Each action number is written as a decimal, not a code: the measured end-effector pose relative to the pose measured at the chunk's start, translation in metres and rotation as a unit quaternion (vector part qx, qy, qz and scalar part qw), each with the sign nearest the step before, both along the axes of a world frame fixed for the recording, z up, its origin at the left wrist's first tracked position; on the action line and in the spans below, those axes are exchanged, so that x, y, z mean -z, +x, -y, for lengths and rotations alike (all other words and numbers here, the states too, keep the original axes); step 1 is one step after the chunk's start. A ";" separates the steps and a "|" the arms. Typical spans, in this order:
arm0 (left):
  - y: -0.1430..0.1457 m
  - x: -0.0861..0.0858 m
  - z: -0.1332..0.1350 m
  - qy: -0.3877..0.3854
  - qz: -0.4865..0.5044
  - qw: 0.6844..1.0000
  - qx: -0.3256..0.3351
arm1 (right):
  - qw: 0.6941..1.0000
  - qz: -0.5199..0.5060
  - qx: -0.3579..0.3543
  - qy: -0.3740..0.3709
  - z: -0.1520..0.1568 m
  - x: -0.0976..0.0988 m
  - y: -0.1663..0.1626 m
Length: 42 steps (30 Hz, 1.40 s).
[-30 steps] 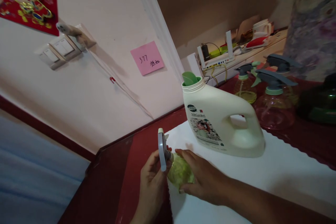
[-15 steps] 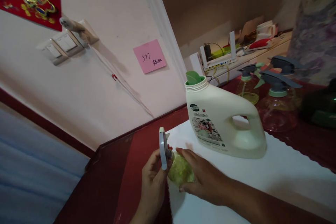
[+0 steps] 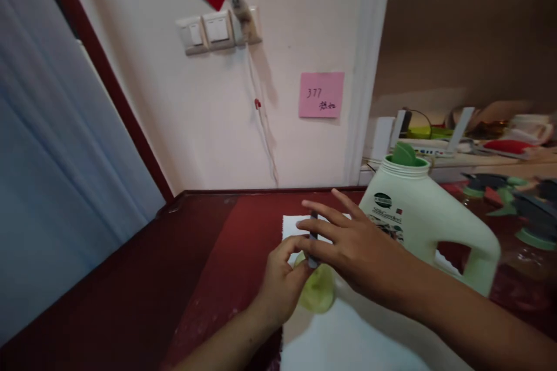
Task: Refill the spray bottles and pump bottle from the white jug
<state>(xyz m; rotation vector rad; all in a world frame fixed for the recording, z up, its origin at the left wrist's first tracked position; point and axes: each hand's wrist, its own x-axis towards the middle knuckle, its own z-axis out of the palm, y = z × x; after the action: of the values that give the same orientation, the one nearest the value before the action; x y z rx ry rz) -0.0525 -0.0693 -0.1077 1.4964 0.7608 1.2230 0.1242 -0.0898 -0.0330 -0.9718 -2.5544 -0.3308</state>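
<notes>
A small spray bottle with yellow-green contents stands on the white sheet, its grey spray head partly hidden behind my fingers. My left hand is closed around the neck of the bottle, thumb and forefinger pinching just under the head. My right hand reaches over from the right with its fingers stretched out and spread beside the spray head; whether its thumb touches the head is hidden. Behind my right hand is a large pale green jug with a green scoop or flap in its mouth.
More spray bottles stand at the right edge on the dark red table. A router and other items sit on a ledge behind. On the wall are a pink note, switches and a plug with a hanging cord.
My right hand has left the bottle's body and moved up to the spray head, fingers now spread. My left hand stays at the neck. The view has turned, levelling the wall.
</notes>
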 end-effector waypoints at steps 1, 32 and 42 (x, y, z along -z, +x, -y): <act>0.000 0.001 0.000 0.007 -0.001 1.000 -0.001 | 0.999 0.022 -0.011 -0.025 -0.005 -0.005 0.001; 0.000 0.012 0.006 -0.008 -0.066 0.998 -0.021 | 0.992 0.011 -0.051 -0.119 -0.021 -0.004 -0.001; 0.001 0.011 0.003 -0.009 -0.071 0.997 -0.020 | 0.993 -0.007 -0.030 -0.113 -0.019 0.000 0.001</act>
<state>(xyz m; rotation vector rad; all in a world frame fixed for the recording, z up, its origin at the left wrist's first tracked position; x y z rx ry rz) -0.0513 -0.0722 -0.1192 1.5725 0.8972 1.1449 0.1249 -0.0705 -0.0335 -0.9693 -2.6431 -0.0160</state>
